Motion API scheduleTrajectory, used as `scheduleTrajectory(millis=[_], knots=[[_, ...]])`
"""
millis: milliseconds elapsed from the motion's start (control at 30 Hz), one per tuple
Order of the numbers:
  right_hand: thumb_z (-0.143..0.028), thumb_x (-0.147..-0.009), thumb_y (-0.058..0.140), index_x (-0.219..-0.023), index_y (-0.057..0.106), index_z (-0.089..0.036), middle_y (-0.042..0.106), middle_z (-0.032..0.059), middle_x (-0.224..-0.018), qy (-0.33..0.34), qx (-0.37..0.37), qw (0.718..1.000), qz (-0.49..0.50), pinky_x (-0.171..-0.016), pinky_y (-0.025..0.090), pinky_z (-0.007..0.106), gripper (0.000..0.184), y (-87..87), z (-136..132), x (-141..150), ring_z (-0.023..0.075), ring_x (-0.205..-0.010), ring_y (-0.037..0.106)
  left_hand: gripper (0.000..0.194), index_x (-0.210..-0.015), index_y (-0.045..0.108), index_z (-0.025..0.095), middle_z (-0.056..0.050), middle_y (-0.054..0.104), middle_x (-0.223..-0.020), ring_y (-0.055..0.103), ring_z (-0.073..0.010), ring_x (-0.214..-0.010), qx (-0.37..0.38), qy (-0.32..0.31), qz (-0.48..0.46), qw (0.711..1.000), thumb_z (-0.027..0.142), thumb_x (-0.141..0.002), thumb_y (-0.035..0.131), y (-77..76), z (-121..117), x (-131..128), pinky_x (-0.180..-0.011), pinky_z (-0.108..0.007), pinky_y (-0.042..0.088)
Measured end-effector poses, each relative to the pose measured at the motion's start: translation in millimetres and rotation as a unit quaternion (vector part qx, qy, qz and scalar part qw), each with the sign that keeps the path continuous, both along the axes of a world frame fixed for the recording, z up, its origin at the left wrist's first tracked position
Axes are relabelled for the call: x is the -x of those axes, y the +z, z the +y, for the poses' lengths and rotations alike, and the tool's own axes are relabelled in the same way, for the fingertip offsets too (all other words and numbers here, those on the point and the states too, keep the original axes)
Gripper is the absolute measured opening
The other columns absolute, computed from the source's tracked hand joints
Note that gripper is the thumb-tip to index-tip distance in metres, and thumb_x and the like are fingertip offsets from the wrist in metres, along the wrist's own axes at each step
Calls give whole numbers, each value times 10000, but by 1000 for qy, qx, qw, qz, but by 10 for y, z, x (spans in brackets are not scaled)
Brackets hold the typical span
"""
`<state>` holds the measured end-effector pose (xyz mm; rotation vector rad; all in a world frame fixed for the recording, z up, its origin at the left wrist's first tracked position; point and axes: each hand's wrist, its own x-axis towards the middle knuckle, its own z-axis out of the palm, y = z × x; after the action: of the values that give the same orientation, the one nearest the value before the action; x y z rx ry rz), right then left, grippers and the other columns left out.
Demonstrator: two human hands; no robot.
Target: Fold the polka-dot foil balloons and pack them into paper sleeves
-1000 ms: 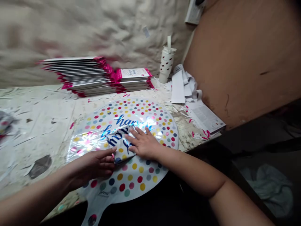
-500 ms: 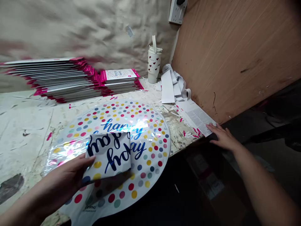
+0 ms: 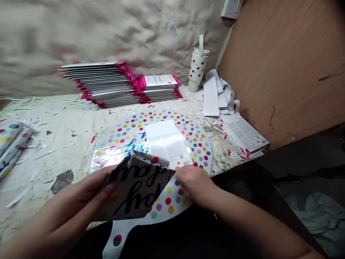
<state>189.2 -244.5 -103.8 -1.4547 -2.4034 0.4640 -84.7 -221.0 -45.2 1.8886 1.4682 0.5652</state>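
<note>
Your left hand (image 3: 77, 198) is curled around the near edge of a folded section of the round foil balloon (image 3: 185, 144), its fingers (image 3: 106, 190) closed on the foil and lifting the flap, dark lettering facing you. Your right hand (image 3: 192, 183) sits just beside the flap's right corner, its fingers (image 3: 180, 173) bent down to the foil, but from this view you can't tell whether they are pinching it or only touching. The balloon lies flat on the scuffed white surface (image 3: 59, 126), dotted in many colours, with its tail (image 3: 117, 241) pointing toward you past the surface edge. A white sheet (image 3: 164, 142) lies on the balloon beyond the flap. Farther back, against the crinkled wall covering (image 3: 107, 32), are two stacks of pink-edged balloon packets (image 3: 107, 84). To their right are a heart-patterned tumbler (image 3: 196, 70), loose paper strips (image 3: 215, 95) and a printed leaflet (image 3: 244, 135), all well clear of your hands. Other folded balloons (image 3: 12, 149) lie at the far left.
</note>
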Motion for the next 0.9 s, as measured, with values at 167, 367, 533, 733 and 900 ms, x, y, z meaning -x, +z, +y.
scheduleTrajectory(millis=[167, 367, 533, 733, 900], knots=[[-367, -645, 744, -1435, 132, -237, 282, 102, -1459, 16, 106, 952, 287, -1008, 377, 365, 1007, 289, 238, -138, 245, -1299, 336, 361, -1196, 556, 311, 6, 652, -1108, 619, -222, -936, 48, -196, 34, 979, 357, -862, 426, 59, 22, -186, -791, -264, 497], [-305, -681, 699, -994, 654, -119, 684, 37, -792, 141, 431, 823, 343, -703, 529, 283, 367, 227, 572, -89, 177, -742, 659, 373, -1150, 566, 254, -15, 661, -1026, 613, -174, -874, 97, -274, -4, 957, 381, -918, 303, 70, 301, -485, -749, -247, 485], [-284, -595, 771, -833, 653, -156, 700, 30, -742, -171, 371, 785, 466, -668, 553, 308, 294, -145, 864, -459, 183, -690, 665, 506, -1274, 478, 180, -120, 461, -1348, 381, -311, -1249, -48, -43, 133, 989, 467, -908, 281, -519, 812, -577, -1025, -520, 254], [-233, -639, 746, -838, 635, -186, 711, 22, -776, -275, 310, 763, 497, -674, 568, 300, 232, -216, 870, -973, 171, -699, 671, 364, -1065, 628, 308, -8, 485, -1345, 262, -272, -1336, -9, -418, 180, 890, 469, -902, 346, -610, 920, -583, -1049, -549, 184], [-246, -658, 745, -919, 630, -200, 713, 27, -871, -272, 296, 720, 565, -733, 568, 325, 289, -92, 824, -1065, 181, -780, 677, 490, -1264, 496, 125, -171, 444, -1354, 330, -332, -1292, -133, -224, 216, 941, 413, -887, 373, -620, 399, -714, -1020, -520, 283]])
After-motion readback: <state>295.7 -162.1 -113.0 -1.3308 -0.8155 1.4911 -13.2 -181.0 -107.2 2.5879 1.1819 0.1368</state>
